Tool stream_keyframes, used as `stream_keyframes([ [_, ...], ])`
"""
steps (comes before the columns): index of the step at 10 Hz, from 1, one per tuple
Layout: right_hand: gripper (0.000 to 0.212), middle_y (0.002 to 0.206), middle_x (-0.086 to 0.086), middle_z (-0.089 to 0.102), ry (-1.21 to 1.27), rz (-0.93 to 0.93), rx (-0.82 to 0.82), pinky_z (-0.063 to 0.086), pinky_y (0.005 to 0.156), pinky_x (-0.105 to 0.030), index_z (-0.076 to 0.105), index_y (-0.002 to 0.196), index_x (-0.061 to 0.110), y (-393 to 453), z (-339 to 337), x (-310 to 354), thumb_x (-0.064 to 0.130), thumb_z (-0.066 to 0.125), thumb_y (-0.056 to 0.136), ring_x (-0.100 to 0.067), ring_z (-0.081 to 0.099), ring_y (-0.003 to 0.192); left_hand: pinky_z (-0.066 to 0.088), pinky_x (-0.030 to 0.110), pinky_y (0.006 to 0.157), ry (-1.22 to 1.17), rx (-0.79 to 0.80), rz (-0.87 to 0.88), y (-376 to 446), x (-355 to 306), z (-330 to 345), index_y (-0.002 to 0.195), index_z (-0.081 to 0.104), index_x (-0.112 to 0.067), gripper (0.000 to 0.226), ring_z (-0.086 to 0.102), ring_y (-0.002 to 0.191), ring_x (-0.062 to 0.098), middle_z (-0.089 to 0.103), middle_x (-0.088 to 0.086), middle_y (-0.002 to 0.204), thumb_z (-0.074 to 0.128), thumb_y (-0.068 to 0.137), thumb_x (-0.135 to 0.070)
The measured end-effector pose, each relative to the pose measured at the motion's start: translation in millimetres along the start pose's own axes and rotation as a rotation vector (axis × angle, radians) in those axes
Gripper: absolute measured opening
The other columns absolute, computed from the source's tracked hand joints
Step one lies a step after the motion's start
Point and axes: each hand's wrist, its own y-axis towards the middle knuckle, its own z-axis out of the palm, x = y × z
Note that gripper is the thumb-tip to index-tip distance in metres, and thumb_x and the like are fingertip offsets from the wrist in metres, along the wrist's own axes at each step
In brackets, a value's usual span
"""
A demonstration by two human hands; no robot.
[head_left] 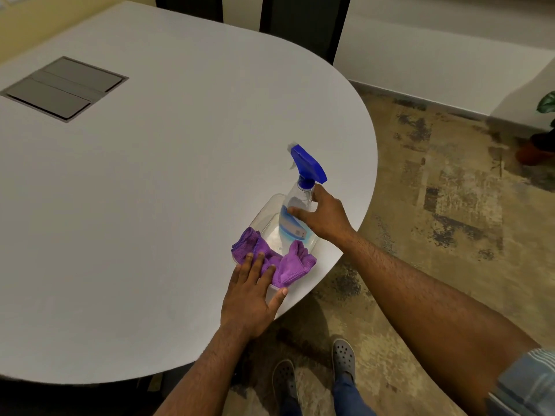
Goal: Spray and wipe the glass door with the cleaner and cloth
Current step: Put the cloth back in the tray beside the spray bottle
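Observation:
A clear spray bottle (295, 202) with a blue trigger head stands in a shallow clear plastic tray (265, 213) near the right edge of a white table (150, 190). My right hand (324, 219) wraps around the bottle's body just below the neck. A crumpled purple cloth (292, 262) lies over the tray's near end. My left hand (250, 298) rests flat with its fingers spread, fingertips on the cloth and thumb by the tray's near rim. No glass door is in view.
A grey hatch panel (64, 88) is set into the table at the far left. Dark chair backs (300, 22) stand behind the table. Patterned floor lies to the right, with a potted plant (540, 139) at the far right. My feet (315, 370) are below the table's edge.

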Motion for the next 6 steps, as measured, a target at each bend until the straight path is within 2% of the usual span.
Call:
stream_keyframes([
  [1, 0.085, 0.148, -0.002, 0.046, -0.045, 0.019, 0.013, 0.045, 0.098, -0.038, 0.029, 0.146, 0.025, -9.5, -4.5, -5.0, 0.047, 0.074, 0.078, -0.026, 0.049, 0.13, -0.019, 0.036, 0.116, 0.002, 0.016, 0.006, 1.4, -0.8, -2.9, 0.157, 0.003, -0.038, 0.089, -0.022, 0.149, 0.016, -0.015, -0.008, 0.165, -0.001, 0.081, -0.083],
  [2, 0.094, 0.155, -0.001, 0.036, -0.093, 0.047, -0.006, 0.04, 0.105, -0.043, 0.022, 0.15, 0.026, -19.7, -9.8, -11.5, 0.051, 0.073, 0.076, -0.026, 0.041, 0.137, -0.013, 0.037, 0.12, -0.006, 0.002, 0.006, -0.4, -3.5, -5.6, 0.157, 0.001, -0.036, 0.094, -0.02, 0.15, 0.017, -0.016, -0.007, 0.164, -0.005, 0.077, -0.084],
  [4, 0.086, 0.158, 0.001, 0.029, -0.238, 0.07, -0.07, 0.034, 0.11, -0.044, 0.021, 0.151, 0.029, -66.6, -24.5, -34.5, 0.061, 0.061, 0.082, -0.022, 0.031, 0.143, -0.012, 0.036, 0.12, -0.068, -0.123, 0.027, -4.9, -25.2, -19.6, 0.157, -0.003, -0.032, 0.093, -0.017, 0.15, 0.017, -0.014, -0.006, 0.164, -0.01, 0.079, -0.083],
  [5, 0.076, 0.161, 0.001, 0.022, -0.375, 0.055, -0.14, 0.021, 0.116, -0.043, 0.02, 0.152, 0.025, -109.3, -47.9, -55.0, 0.063, 0.044, 0.091, -0.019, 0.019, 0.147, -0.019, 0.032, 0.116, -0.085, -0.154, 0.146, -5.5, -58.4, -24.7, 0.157, -0.006, -0.033, 0.089, -0.018, 0.15, 0.015, -0.017, -0.009, 0.161, -0.01, 0.083, -0.081],
  [6, 0.074, 0.162, 0.0, 0.016, -0.457, 0.043, -0.19, 0.011, 0.118, -0.04, 0.017, 0.153, 0.022, -136.6, -62.1, -70.0, 0.064, 0.033, 0.094, -0.017, 0.012, 0.149, -0.019, 0.032, 0.117, -0.106, -0.162, 0.224, -5.7, -76.9, -24.1, 0.157, -0.004, -0.03, 0.085, -0.022, 0.149, 0.013, -0.018, -0.009, 0.162, -0.006, 0.087, -0.078],
])
